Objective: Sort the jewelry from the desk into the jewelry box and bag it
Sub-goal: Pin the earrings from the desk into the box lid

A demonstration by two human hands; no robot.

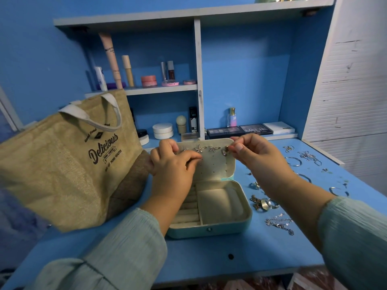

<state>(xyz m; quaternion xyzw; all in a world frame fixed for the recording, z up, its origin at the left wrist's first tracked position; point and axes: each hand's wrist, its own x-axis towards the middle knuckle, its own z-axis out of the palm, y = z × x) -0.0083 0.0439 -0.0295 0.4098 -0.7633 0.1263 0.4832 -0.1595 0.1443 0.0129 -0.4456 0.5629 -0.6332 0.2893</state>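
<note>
1. We see the blue counter (209, 256) cut off at the bottom and left edges of the view, and its far-left part is hidden behind the tan woven jute bag (69, 164) printed "Delicious", which stands just left of the box.
2. The pale teal jewelry box (211, 208) lies open in the middle of the counter, its cream-lined lid (211, 162) raised toward the shelves. Our left forearm covers part of the ring-roll compartment on the box's left side.
3. Our left hand (173, 166) rests against the left half of the lid's inner panel, fingers curled and pinching together at the perforated lining. What they pinch is too small for us to make out.
4. Our right hand (251, 151) is raised at the lid's upper right corner, thumb and fingertips pinching a small earring (225, 151) against the panel; its shape is blurred.
5. Two silver flower-shaped earrings (206, 148) sit pinned along the top row of the lid between our hands.
6. The loose silver jewelry (272, 206), rings, chains and bangles, lies scattered on the counter to the right of the box. Individual pieces blur together.
</note>
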